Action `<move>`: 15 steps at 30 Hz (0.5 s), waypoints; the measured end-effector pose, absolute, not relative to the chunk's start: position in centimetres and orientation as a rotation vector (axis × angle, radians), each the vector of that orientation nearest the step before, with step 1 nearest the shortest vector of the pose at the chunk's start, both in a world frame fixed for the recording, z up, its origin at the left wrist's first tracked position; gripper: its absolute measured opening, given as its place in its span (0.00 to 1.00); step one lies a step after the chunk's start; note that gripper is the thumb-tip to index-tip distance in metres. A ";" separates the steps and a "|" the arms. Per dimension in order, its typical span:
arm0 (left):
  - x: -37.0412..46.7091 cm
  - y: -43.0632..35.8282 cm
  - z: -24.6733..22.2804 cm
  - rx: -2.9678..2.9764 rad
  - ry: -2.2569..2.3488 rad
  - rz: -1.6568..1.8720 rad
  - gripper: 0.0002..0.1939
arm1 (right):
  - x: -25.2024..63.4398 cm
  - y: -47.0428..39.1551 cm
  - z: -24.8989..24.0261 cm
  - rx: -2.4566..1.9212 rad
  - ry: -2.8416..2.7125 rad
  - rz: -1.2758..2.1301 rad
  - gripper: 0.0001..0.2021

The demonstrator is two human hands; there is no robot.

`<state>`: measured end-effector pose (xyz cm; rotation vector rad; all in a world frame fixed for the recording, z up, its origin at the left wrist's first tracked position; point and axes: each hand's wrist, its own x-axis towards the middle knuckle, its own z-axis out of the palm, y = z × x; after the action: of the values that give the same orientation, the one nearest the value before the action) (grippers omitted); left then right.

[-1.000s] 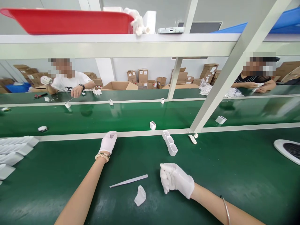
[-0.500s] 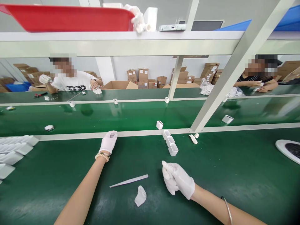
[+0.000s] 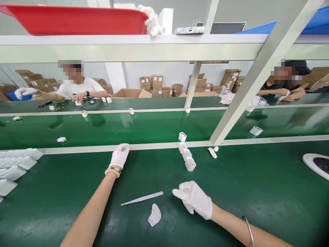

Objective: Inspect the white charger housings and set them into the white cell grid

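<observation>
My left hand [image 3: 120, 155], in a white glove, rests against the near pale rail with its fingers curled in; I see nothing held in it. Over the near green table hovers my right hand [image 3: 195, 199], also gloved, its fingers folded and one digit pointing left, with no object visible in it. White tweezers [image 3: 142, 198] lie to its left, beside a crumpled piece of white cloth [image 3: 154, 215]. Beyond this hand, a row of white open-topped housings [image 3: 190, 164] reaches to the rail. Just past them a white housing [image 3: 182, 137] sits on the green conveyor belt [image 3: 144, 128].
Stacked white parts [image 3: 17, 164] stand at left. Small white scraps [image 3: 212, 152] lie by a slanted post [image 3: 239, 89]. A white-rimmed device [image 3: 317, 165] is at the right edge. Overhead, a shelf [image 3: 128, 51] bears a red tray [image 3: 77, 21]. Two people sit across the belt.
The items on the belt have shifted right. My right hand has turned a little, its pointing digit now lower and further left. My left hand stays in place. The person at left has stretched an arm outward.
</observation>
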<state>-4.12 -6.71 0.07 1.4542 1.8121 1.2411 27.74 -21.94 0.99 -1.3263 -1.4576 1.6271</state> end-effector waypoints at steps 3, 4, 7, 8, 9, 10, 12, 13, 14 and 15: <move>-4.0 -6.8 0.2 1.452 1.815 1.234 0.11 | 27.5 -22.3 1.2 -1.351 -1.466 1.634 0.33; -4.0 -6.8 0.2 1.450 1.816 1.230 0.11 | 27.4 -22.4 1.3 -1.353 -1.466 1.634 0.33; -3.9 -6.8 0.4 1.444 1.819 1.219 0.11 | 27.4 -22.7 1.4 -1.350 -1.461 1.629 0.34; -3.8 -6.9 0.4 1.442 1.822 1.216 0.11 | 27.4 -22.7 1.3 -1.348 -1.459 1.626 0.34; -3.8 -6.9 0.4 1.441 1.825 1.215 0.11 | 27.4 -22.8 1.3 -1.345 -1.456 1.623 0.34; -3.8 -6.9 0.4 1.439 1.828 1.214 0.11 | 27.5 -22.8 1.2 -1.342 -1.454 1.621 0.34; -3.8 -6.9 0.5 1.438 1.831 1.211 0.11 | 27.5 -22.9 1.0 -1.328 -1.448 1.620 0.34; -3.8 -6.9 0.5 1.439 1.831 1.209 0.11 | 27.5 -23.0 0.9 -1.319 -1.446 1.621 0.34; -3.8 -6.9 0.5 1.441 1.830 1.208 0.11 | 27.5 -23.0 0.9 -1.310 -1.444 1.624 0.34; -3.8 -6.9 0.5 1.443 1.829 1.208 0.12 | 27.5 -23.0 0.9 -1.300 -1.442 1.628 0.34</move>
<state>-3.81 -6.92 0.47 1.4428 1.8287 1.2080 27.52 -22.96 0.95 -1.2996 -1.4418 1.6279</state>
